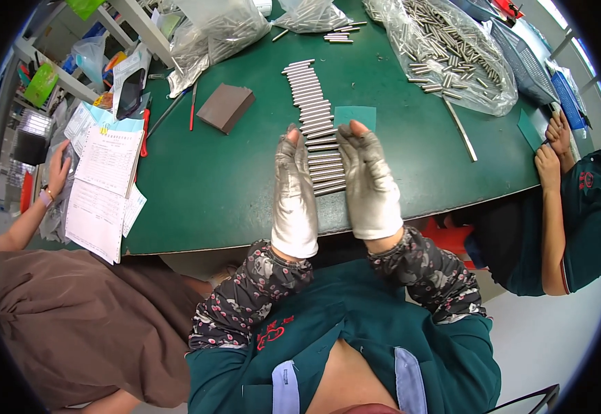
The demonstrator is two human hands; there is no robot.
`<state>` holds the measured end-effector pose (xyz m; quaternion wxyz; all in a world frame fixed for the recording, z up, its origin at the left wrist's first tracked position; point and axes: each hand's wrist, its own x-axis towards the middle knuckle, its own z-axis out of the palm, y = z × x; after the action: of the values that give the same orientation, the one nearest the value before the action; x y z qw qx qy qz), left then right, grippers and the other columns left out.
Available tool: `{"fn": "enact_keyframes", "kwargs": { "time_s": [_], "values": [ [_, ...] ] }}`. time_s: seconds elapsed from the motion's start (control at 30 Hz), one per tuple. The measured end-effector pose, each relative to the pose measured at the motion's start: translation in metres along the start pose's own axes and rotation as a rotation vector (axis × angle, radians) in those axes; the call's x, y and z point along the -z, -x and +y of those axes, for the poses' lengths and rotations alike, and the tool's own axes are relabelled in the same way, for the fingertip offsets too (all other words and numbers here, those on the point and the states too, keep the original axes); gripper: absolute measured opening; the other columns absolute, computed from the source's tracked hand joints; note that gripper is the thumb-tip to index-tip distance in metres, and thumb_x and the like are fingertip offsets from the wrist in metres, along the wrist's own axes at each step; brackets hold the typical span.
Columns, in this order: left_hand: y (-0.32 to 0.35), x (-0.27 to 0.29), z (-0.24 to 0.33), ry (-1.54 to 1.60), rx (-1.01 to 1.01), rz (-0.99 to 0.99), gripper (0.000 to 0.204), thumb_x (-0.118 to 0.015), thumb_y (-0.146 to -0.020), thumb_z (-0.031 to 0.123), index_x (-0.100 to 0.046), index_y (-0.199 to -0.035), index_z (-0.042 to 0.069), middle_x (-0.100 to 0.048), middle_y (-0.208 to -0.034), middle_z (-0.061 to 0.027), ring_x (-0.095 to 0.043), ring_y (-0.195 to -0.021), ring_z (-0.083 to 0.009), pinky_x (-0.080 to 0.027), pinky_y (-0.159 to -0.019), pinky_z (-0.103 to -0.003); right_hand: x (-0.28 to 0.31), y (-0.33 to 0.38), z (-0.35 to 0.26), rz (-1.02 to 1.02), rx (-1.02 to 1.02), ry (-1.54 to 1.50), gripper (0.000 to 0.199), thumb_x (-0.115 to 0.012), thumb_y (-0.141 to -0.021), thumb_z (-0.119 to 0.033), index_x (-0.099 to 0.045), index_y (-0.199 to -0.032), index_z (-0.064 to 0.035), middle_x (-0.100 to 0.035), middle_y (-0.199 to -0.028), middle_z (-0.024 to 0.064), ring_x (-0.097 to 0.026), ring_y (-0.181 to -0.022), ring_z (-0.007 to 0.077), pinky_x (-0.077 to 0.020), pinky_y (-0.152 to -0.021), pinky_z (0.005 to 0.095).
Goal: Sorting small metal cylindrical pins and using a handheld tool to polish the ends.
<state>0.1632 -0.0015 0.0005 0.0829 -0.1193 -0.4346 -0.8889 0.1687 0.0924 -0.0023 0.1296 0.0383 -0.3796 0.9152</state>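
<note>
White-gloved fingers point(286, 160) reach out straight and close together, uncurled, the left hand point(295, 200) and right hand point(373, 186) on edge, palms inward, flanking the near rods point(315, 116); contact is unclear. Patterned sleeves point(430, 272) converge from below, while the rods run in a row across the green table point(190, 196), right of a brown block point(224, 108).

Light: bright, diffuse; pale sheen on green table point(204, 203) near its front edge. Glare: white strips point(581, 52) beyond right edge. Distortion: front edge bowed; dark vignette around.
</note>
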Motion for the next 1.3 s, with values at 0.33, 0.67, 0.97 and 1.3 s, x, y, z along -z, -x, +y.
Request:
{"fn": "enact_keyframes", "kwargs": {
  "time_s": [0.33,0.67,0.97,1.3],
  "values": [
    [-0.053,0.026,-0.011,-0.153,0.053,0.003,0.059,-0.036,-0.096,0.041,-0.026,-0.137,0.0,-0.023,-0.145,-0.0136,-0.011,-0.138,-0.0267,-0.006,-0.113,-0.039,0.004,-0.049,0.003,-0.027,0.012,0.199,0.056,-0.051,-0.088,-0.032,-0.036,-0.13,0.0021,-0.04,-0.132,0.0134,-0.033,-0.127,0.0243,-0.0183,-0.11,0.0365],
    [-0.069,0.02,-0.014,-0.089,0.071,0.036,0.056,-0.035,-0.097,0.036,-0.023,-0.14,0.002,-0.019,-0.147,-0.0124,-0.01,-0.138,-0.0268,-0.006,-0.113,-0.038,0.009,-0.079,-0.008,-0.061,0.097,0.367,0.05,-0.051,-0.087,-0.027,-0.042,-0.125,0.0047,-0.045,-0.126,0.0131,-0.037,-0.124,0.0231,-0.0213,-0.109,0.0349],
    [-0.068,0.03,-0.011,-0.05,0.077,-0.001,0.059,-0.037,-0.096,0.04,-0.025,-0.138,0.0,-0.02,-0.146,-0.0165,-0.013,-0.137,-0.0293,-0.008,-0.113,-0.04,0.049,-0.074,-0.059,-0.691,0.332,1.867,0.056,-0.063,-0.073,-0.029,-0.051,-0.12,-0.0018,-0.048,-0.125,0.0179,-0.039,-0.123,0.0343,-0.0272,-0.105,0.0479],
    [-0.097,0.023,-0.011,-0.016,0.108,0.124,0.048,-0.04,-0.097,0.036,-0.037,-0.132,0.002,-0.024,-0.144,-0.0141,-0.013,-0.137,-0.0277,-0.008,-0.113,-0.038,0.025,-0.095,-0.046,-0.414,-0.004,0.889,0.058,-0.052,-0.088,-0.034,-0.038,-0.133,-0.0012,-0.039,-0.138,0.0144,-0.032,-0.131,0.0272,-0.0206,-0.109,0.0364]
  ]
}}
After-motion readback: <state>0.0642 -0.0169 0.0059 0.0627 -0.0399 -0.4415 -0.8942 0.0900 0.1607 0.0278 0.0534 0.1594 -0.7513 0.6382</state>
